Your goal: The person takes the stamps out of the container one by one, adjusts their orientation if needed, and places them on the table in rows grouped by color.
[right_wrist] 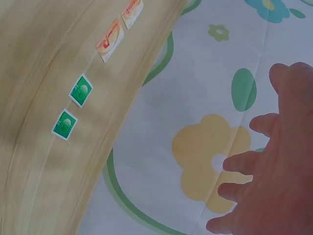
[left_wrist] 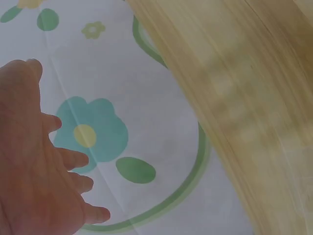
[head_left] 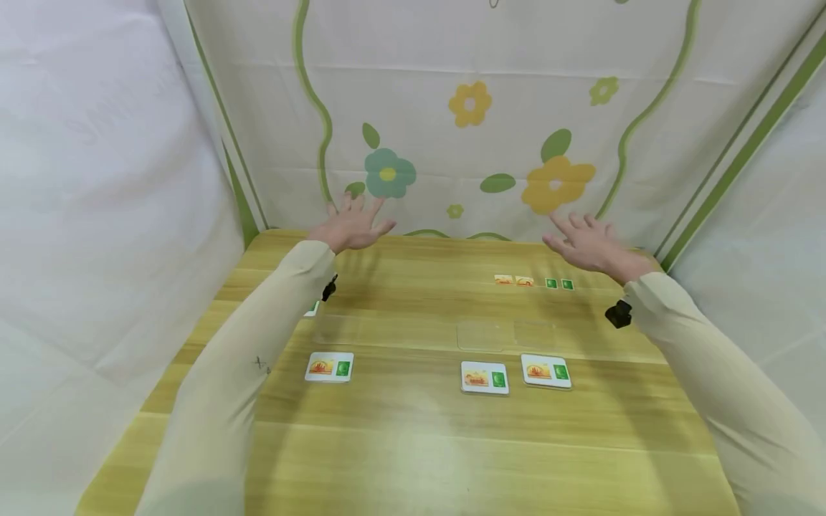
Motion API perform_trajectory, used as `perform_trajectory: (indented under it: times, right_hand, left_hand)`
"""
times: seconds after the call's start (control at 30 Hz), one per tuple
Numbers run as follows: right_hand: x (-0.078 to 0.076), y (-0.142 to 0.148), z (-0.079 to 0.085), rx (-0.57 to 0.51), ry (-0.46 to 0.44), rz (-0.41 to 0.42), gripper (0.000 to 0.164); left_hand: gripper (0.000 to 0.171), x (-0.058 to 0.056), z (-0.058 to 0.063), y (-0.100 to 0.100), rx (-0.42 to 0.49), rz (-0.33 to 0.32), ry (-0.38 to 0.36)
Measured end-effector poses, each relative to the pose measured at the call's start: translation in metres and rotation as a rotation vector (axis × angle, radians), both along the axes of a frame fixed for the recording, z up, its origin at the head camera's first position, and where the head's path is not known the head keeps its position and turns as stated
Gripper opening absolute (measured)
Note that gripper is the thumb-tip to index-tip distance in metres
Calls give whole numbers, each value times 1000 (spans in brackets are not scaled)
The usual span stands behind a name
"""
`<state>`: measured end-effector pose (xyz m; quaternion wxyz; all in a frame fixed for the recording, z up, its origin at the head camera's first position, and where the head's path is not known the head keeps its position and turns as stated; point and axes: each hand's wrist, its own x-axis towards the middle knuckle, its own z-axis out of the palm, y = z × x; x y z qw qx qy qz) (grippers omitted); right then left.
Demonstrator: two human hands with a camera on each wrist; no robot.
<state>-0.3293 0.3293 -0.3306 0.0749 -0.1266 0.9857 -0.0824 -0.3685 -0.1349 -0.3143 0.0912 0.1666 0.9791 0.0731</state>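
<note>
A cloth-walled booth [head_left: 252, 100], in what kind of building cannot be told: a flowered curtain [head_left: 413, 43] hangs behind the wooden table [head_left: 400, 430], white sheets [head_left: 97, 201] to the table's left and right.

Three cards [head_left: 485, 366] sit in a rough row on the table [head_left: 400, 430]: one over on the left, two near each other on the right, each with a pair of stamps [head_left: 476, 378] on it. Two sheets [head_left: 480, 335] lie just behind the right-hand pair. Further back there's four loose stamps [head_left: 525, 282], then a curtain [head_left: 426, 136] behind the table.
</note>
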Motion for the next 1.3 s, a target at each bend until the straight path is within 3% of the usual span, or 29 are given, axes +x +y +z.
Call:
perform_trajectory:
  times: [0.27, 0.7, 0.97, 1.3]
  right_hand:
    - [11, -4, -8, -26, 43, 26, 77]
    - [25, -8, -22, -82, 105, 105, 71]
    - [31, -10, -29, -171, 94, 134, 69]
    - [40, -7, -31, -254, 99, 149, 66]
  left_hand:
    - [79, 9, -2, 15, 31, -22, 7]
    - [78, 22, -21, 38, 61, -69, 8]
    - [77, 30, -31, 41, 37, -78, 23]
    - [76, 38, -32, 56, 72, -107, 10]
